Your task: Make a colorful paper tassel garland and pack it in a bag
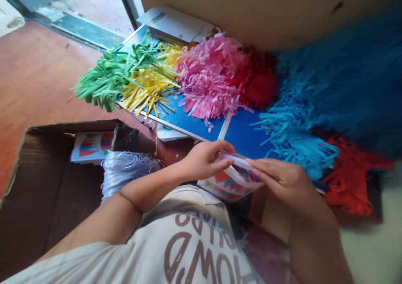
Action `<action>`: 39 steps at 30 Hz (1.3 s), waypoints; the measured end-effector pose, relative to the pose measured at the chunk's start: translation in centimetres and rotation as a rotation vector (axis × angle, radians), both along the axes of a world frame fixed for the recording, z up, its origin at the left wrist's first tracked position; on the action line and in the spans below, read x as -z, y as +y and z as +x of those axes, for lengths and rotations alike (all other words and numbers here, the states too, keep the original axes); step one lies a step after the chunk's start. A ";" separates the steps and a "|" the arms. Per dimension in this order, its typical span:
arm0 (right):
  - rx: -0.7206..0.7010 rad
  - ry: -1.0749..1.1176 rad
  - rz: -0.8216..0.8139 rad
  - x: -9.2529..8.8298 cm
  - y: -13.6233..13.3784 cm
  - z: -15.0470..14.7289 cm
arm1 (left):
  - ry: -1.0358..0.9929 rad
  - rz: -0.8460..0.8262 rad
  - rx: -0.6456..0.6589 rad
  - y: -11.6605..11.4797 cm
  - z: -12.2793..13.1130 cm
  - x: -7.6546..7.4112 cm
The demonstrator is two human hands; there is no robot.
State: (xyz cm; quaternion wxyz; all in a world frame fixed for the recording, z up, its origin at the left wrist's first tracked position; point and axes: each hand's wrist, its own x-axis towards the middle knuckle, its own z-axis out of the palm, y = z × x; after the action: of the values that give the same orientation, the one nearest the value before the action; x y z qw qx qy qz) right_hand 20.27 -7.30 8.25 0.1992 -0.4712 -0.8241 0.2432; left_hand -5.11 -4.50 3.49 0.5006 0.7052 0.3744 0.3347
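Note:
A clear plastic packet (230,185) with a colourful printed sheet is held in front of my shirt, at the near edge of the blue table (201,122). My left hand (209,158) pinches the packet's upper left edge between thumb and fingers. The fingers of my right hand (276,173) are closed on its upper right edge. Between the two hands the packet's top looks slightly parted. Light blue paper fringe (295,137) lies on the table just beyond my right hand.
Green (116,74), yellow (147,87), pink (213,74) and red fringe (257,78) lie along the table. Orange fringe (348,179) is at the right. A cardboard box (37,183) at the left holds printed sheets (94,145) beside white string (124,171).

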 end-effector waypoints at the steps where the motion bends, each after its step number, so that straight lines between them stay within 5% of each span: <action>1: -0.020 -0.037 0.021 -0.3 0.1 -0.4 | 0.002 0.002 -0.015 -0.3 0.1 -0.1; 9: -0.181 -0.096 0.109 -0.7 1.5 -3.9 | -0.136 -0.047 -0.009 -1.2 -0.3 0.3; 28: -0.146 -0.326 0.351 -1.1 -0.2 -5.4 | -0.140 0.055 0.020 -1.8 -0.8 0.5; 30: -0.149 -0.312 0.345 -1.3 -0.3 -5.5 | -0.152 0.171 0.025 -1.4 -0.4 1.2; 35: -0.116 -0.155 0.254 -1.1 -0.5 -4.2 | -0.097 0.765 -0.111 -0.2 0.1 3.9; 39: 0.016 -0.049 0.227 -0.5 -0.8 -2.8 | 0.075 0.943 -0.172 0.7 -0.4 3.7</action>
State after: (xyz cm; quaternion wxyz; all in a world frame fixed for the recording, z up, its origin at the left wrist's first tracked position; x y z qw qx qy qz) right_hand 17.43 -8.13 8.73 0.2331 -0.4578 -0.8472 0.1352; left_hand -5.55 -3.80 -0.19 0.0827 0.8334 0.2565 0.4825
